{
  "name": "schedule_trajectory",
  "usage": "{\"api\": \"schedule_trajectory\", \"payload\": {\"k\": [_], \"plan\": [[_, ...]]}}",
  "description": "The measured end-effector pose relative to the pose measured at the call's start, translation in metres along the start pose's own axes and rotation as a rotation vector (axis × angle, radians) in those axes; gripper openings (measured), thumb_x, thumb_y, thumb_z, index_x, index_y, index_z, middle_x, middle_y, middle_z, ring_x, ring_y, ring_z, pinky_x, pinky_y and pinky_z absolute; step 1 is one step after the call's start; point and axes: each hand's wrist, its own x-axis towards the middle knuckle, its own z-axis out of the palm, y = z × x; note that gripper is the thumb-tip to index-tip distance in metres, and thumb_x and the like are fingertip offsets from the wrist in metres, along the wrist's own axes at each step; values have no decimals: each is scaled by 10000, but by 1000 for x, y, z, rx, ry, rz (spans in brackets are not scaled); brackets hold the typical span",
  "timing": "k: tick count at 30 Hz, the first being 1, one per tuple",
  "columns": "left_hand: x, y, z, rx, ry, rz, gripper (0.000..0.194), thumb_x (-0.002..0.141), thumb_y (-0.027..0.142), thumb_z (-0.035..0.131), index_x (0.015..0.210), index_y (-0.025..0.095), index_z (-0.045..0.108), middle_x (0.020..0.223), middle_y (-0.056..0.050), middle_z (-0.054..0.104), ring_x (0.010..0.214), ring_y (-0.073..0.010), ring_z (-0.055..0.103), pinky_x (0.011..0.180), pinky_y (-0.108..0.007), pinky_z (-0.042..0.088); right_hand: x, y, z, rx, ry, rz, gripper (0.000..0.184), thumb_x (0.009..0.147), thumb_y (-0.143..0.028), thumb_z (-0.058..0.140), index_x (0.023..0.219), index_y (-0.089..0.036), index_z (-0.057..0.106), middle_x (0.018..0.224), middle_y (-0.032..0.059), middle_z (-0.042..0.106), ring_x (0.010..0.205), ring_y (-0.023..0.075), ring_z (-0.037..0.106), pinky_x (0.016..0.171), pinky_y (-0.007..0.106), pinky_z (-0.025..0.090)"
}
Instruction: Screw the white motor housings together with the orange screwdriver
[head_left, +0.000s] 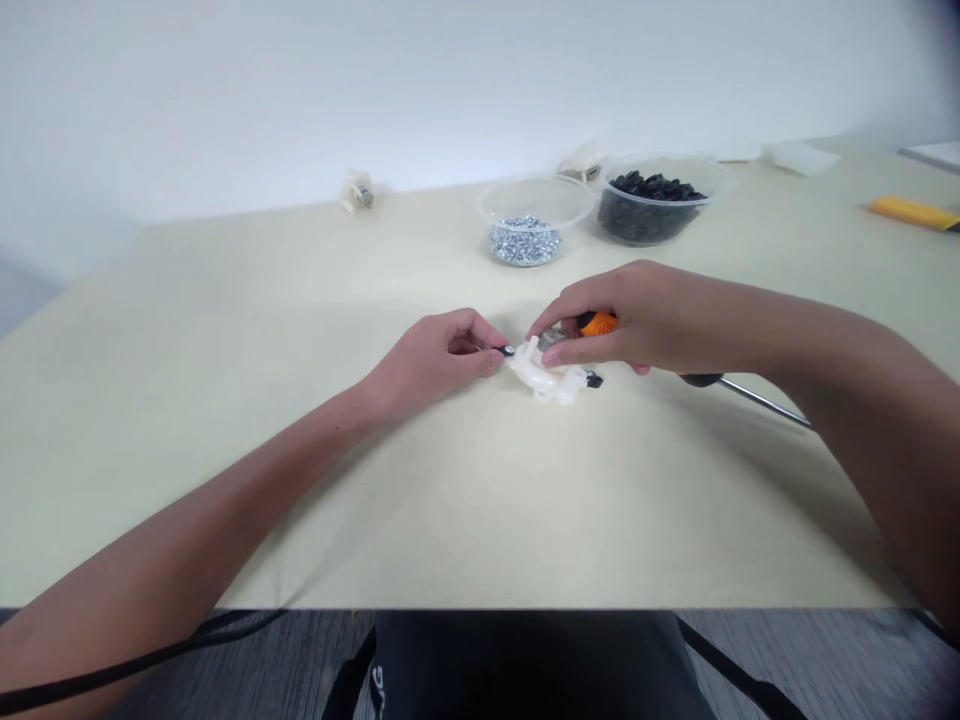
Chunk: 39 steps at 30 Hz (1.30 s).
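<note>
Left hand pinching black fastener against white plastic part, right hand clamping screwdriver

Two plastic bowls, one screwdriver, one white plastic part, one left hand, one right hand.

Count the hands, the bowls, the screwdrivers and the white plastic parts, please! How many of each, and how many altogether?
Hands: left hand, right hand: 2
Clear plastic bowls: 2
Screwdriver: 1
White plastic part: 1
Total: 6
</note>
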Motion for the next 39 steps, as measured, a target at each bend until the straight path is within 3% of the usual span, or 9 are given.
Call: {"api": "schedule_trajectory", "payload": {"k": [14, 26, 39], "plan": [[0, 3, 1, 161, 34, 19, 225, 848, 410, 617, 875, 196, 684, 797, -39, 685, 682, -148, 585, 571, -267, 391, 2, 9, 2, 43, -8, 16, 453, 776, -640, 628, 1069, -315, 746, 722, 26, 656, 473, 119, 515, 425, 274, 291], [2, 2, 2, 112, 17, 18, 228, 826, 384, 639, 934, 187, 676, 853, -43, 691, 724, -143, 597, 605, -259, 420, 2, 9, 1, 53, -9, 26, 439, 771, -622, 639, 1074, -323, 746, 729, 19, 661, 461, 112, 510, 424, 270, 287], [0, 3, 4, 238, 49, 82, 203, 834, 353, 600, 943, 190, 654, 849, -20, 680, 715, -120, 578, 610, -235, 415, 0, 6, 0, 4, -18, 7, 478, 818, -615, 589, 1135, -286, 730, 712, 16, 657, 464, 101, 527, 445, 255, 306]]}}
